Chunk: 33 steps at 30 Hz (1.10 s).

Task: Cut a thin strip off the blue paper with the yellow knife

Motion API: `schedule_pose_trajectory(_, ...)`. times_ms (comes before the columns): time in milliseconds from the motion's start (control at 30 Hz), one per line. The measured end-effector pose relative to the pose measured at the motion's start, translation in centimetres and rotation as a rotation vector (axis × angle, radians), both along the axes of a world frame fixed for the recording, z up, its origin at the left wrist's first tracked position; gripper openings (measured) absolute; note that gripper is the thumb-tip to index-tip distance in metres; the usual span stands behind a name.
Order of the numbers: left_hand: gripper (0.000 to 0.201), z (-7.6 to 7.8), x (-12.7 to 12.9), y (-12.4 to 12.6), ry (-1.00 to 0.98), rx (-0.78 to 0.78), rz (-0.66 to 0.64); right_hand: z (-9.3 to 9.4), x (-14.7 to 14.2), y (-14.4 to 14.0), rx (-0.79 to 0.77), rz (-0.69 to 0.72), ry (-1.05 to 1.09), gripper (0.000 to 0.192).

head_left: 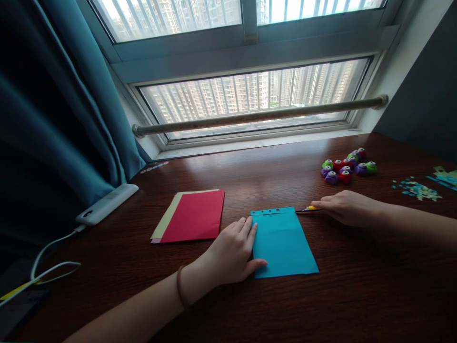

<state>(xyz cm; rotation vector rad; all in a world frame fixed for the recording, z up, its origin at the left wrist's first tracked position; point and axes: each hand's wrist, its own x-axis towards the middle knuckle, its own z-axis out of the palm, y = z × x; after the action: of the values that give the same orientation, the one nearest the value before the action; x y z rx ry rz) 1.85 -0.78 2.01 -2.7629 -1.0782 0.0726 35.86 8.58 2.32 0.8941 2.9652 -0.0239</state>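
Observation:
A sheet of blue paper point(283, 245) lies on the table, with several small holes along its far edge. Just below the holes, a thin dark slit runs across the sheet. My left hand point(237, 247) rests flat on the paper's left side, fingers stretched out and thumb spread over the lower part. My right hand point(342, 208) is closed round a yellow craft knife point(312, 208). The knife's thin tip meets the right edge of the paper at the level of the slit; my fingers hide most of its handle.
Red paper point(200, 214) tops a stack at left. Several colourful craft punches point(345, 176) cluster at back right, near paper bits point(421, 190) and blue strips point(444, 180). A white power bank point(107, 205) with a cable point(46, 252) lies by the curtain point(103, 119).

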Motion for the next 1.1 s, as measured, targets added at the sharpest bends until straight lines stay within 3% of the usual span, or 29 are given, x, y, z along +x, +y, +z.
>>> schedule_pose_trajectory(300,0.080,-0.2,0.0,0.1,0.000,-0.022,0.015,-0.7,1.1,0.1,-0.015,-0.041,0.014,0.038)
schedule_pose_trajectory(533,0.080,-0.3,-0.1,0.1,0.002,-0.005,0.009,-1.0,1.5,-0.3,-0.067,-0.086,0.175,0.034)
schedule_pose_trajectory(733,0.077,-0.4,-0.1,0.0,-0.045,0.000,0.009,0.2,1.2,-0.9,-0.206,-0.151,0.411,0.034)
schedule_pose_trajectory(900,0.076,-0.7,-0.1,-0.1,-0.055,-0.001,0.028,0.9,2.1,-2.3,-0.377,-0.504,0.760,0.035)
schedule_pose_trajectory(1000,0.074,-0.7,0.0,-0.2,-0.034,0.003,0.042,0.2,4.0,-3.1,-0.493,-0.793,0.986,0.041)
schedule_pose_trajectory(1100,0.072,-0.6,0.0,-0.2,-0.024,0.011,0.045,-1.1,6.4,-3.3,-0.495,-1.067,1.165,0.043)
